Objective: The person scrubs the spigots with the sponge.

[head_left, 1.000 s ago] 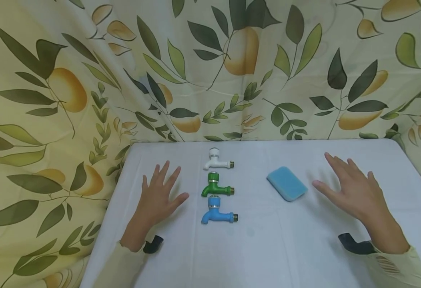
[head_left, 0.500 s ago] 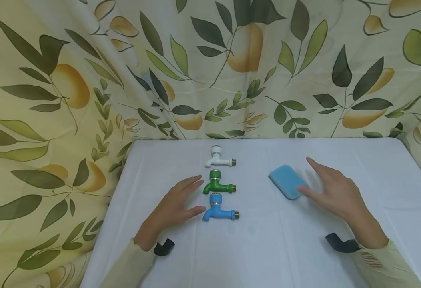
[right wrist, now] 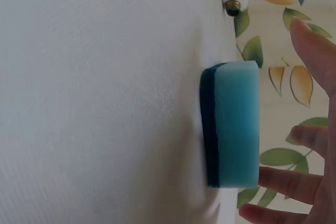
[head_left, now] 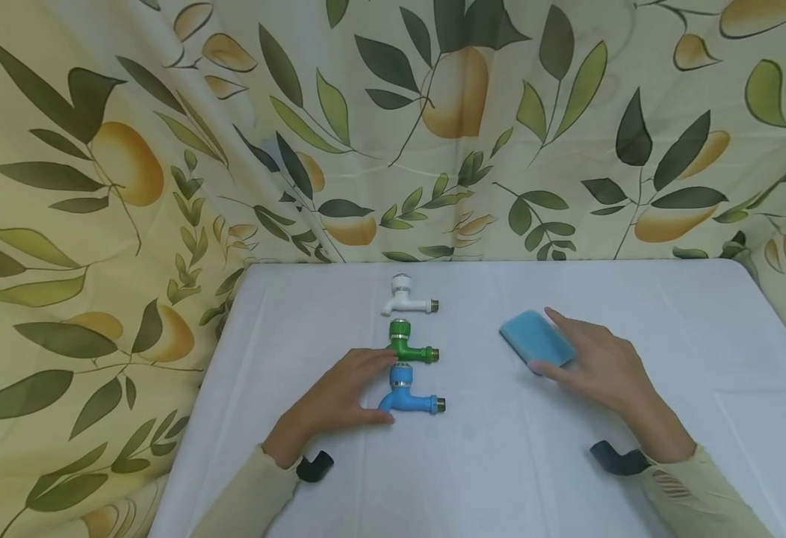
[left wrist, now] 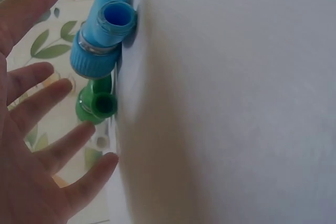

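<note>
On the table lie a blue water tap [head_left: 415, 403], a green tap [head_left: 415, 353] and a white tap [head_left: 406, 303], lined up front to back. My left hand [head_left: 339, 394] reaches in from the left, its thumb and fingers either side of the blue tap's spout end. In the left wrist view its fingers are spread, with the blue tap [left wrist: 107, 30] beyond the thumb. A light-blue sponge [head_left: 533, 336] with a dark scouring layer underneath lies to the right. Around its near right corner my right hand [head_left: 604, 370] stands with fingers apart, the thumb overlapping the sponge's front edge.
A white cloth [head_left: 487, 478] covers the table. Behind it and at the left hangs a curtain [head_left: 379, 187] printed with leaves and fruit. A black strap piece [head_left: 315, 467] sits at the left wrist and another black piece [head_left: 618, 458] at the right.
The left hand has moved right, from beside the taps to around the blue one. The right hand has come left to the sponge. The taps and sponge keep their places.
</note>
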Tool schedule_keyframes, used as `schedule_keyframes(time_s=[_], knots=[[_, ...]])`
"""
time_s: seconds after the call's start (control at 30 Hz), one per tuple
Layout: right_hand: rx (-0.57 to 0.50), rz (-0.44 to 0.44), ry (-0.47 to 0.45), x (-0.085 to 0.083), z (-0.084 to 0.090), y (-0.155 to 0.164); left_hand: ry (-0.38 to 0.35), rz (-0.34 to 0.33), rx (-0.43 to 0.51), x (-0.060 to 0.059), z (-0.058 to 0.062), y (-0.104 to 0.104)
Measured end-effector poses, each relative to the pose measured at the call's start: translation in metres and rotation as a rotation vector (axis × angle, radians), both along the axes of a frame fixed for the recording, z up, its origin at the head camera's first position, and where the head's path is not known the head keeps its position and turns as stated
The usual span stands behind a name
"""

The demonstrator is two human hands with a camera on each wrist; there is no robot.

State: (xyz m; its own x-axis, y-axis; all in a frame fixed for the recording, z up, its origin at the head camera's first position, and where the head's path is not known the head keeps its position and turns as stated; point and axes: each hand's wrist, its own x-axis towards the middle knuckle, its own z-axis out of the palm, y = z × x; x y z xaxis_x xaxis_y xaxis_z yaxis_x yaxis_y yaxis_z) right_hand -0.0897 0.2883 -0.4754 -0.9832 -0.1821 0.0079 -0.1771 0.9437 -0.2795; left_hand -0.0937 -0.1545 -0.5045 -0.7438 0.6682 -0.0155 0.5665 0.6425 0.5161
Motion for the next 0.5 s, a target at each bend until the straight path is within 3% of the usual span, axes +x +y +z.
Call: schedule_keyframes(time_s=[0.3,0.5], knots=[[0.006,0.013,0.028,-0.001,-0.008,-0.008,0.015,0.016,-0.059,0.001,0.002,0.002],[0.007,0.013,0.052,0.000,-0.014,-0.008,0.022,-0.010,-0.085,0.000,0.004,0.004]])
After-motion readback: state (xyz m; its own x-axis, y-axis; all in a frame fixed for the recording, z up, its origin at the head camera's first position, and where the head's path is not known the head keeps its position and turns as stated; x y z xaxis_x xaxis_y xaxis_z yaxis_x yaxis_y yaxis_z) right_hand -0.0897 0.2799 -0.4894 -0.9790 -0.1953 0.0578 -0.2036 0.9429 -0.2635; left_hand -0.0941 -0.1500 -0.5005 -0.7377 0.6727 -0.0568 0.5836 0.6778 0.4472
